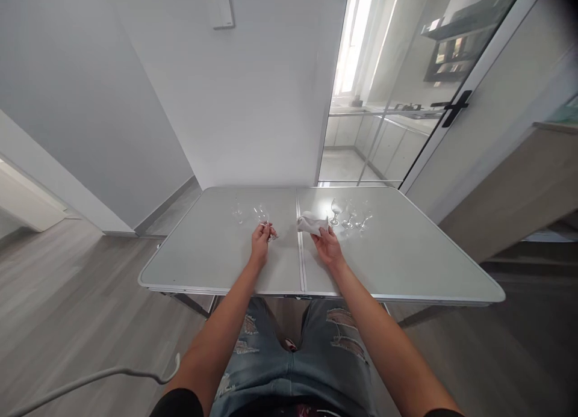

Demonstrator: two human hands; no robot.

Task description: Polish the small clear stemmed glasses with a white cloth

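Observation:
My left hand (262, 236) is closed around the stem of a clear wine glass (261, 213), tilted above the left half of the table, its bowl pointing away from me. In my right hand (327, 244) is a folded white cloth (312, 223), held over the table's middle seam with the thumb on top. Another stemmed glass (238, 212) stands to the left of my left hand. Just beyond my right hand, several more stemmed glasses (348, 215) are grouped on the right half; their clear outlines partly overlap.
The light grey folding table (406, 260) has a metal rim and a centre seam (300, 266). A grey wall (262, 104) rises behind it. At the right is a glazed door with a black handle (457, 108). A grey cable-like rod (112, 372) crosses the lower left.

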